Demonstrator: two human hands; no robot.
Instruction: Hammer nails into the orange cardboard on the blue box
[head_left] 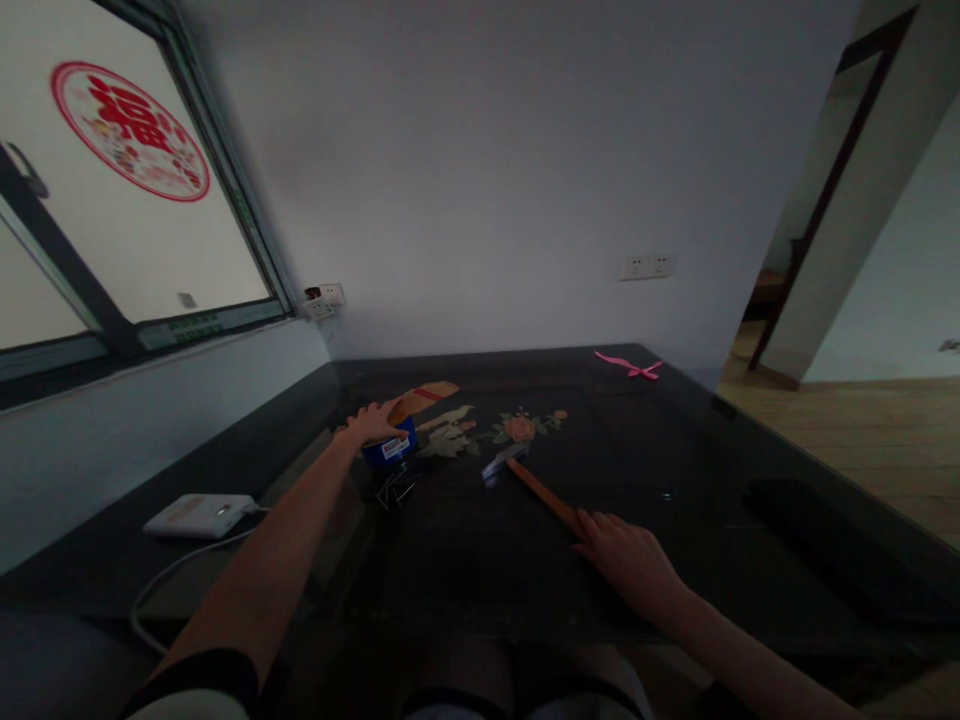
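Note:
My right hand (616, 550) is wrapped round the wooden handle of a hammer (544, 492), whose metal head rests on the dark table (450, 580) near the middle. Over a blue container (391, 447) at the left lies my left hand (373, 424), its fingers on the container's top and side. A flat tan piece with red marks (426, 397) extends just beyond that hand. Several thin metal nails (395, 488) are in front of the container. What lies under my left palm is hidden.
A white power bank (199, 515) with a cable sits left of my left forearm. Farther back is a pink ribbon-like item (634, 370). One small metal piece (663, 496) and a long black object (840, 550) lie at the right. A wall stands behind the table.

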